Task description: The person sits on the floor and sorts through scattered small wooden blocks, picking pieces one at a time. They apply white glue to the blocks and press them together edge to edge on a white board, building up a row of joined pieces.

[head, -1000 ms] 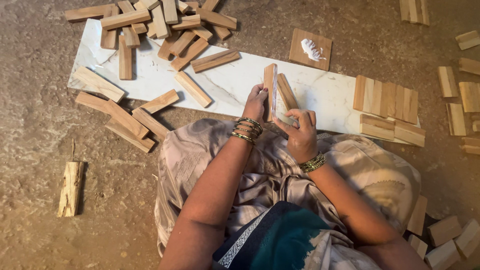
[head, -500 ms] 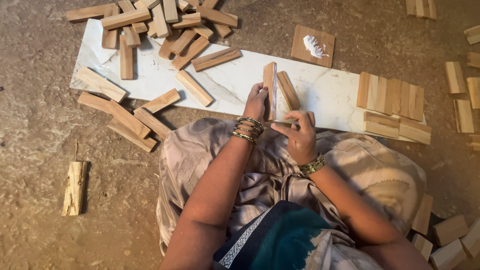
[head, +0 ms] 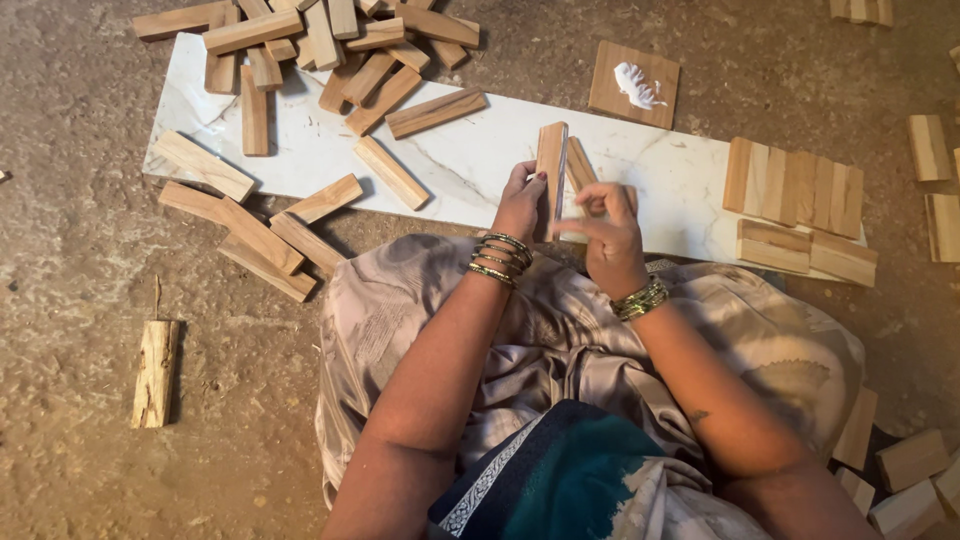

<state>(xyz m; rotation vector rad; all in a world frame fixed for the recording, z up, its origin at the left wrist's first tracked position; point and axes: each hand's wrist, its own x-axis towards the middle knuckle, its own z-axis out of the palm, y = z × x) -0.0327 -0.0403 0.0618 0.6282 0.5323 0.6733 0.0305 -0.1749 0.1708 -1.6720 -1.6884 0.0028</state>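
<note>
The left hand grips an upright wooden block over the white marble slab. The right hand, fingers pinched narrow, touches a second block just beside it. A glue-daubed wooden square lies at the slab's far edge.

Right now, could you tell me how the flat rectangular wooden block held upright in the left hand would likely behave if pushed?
The flat rectangular wooden block looks rigid, so it would probably not bend. Standing on end in the left hand, it would likely tip over. Its flat faces suggest sliding on the white marble slab, not rolling.
</note>
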